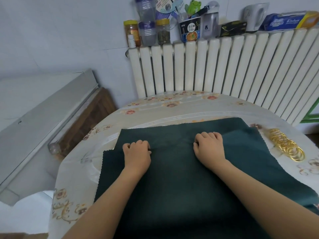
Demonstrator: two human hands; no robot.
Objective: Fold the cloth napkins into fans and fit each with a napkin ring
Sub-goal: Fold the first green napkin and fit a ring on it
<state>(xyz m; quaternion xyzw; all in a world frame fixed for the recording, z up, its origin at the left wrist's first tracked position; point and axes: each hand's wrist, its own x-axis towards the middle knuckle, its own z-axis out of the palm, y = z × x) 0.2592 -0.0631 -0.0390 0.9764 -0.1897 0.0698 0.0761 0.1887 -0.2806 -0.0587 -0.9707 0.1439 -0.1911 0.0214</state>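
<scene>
Round table (107, 135) under a pale flowered tablecloth (172, 107), filling the lower middle of the view. White ribbed radiator (224, 66) against the wall behind it, far edge of the table close up to the ribs. Along the radiator top, a row of jars (132, 32), plastic bottles (146, 23), an instant noodle cup (190, 30), a green frog toy (194, 6) and a blue box (290, 19). Grey cabinet (43, 118) to the left of the table.

Dark green napkins (172, 169) spread flat over the near half of the table, at least two layered, pinked edges showing at the left side, one lower sheet reaching out toward the far right. Left hand (137, 153) on the top napkin, left of centre, fingers curled, pinching up a ridge of cloth. Right hand (209, 147) on the same napkin, right of centre, fingers curled likewise, gripping the same raised crease. Slight fold line running between the two hands. Bare forearms reaching in from the bottom edge.

Gold napkin rings (286, 145) in an overlapping heap on the tablecloth, just beside the right edge of the napkins, apart from both hands.
</scene>
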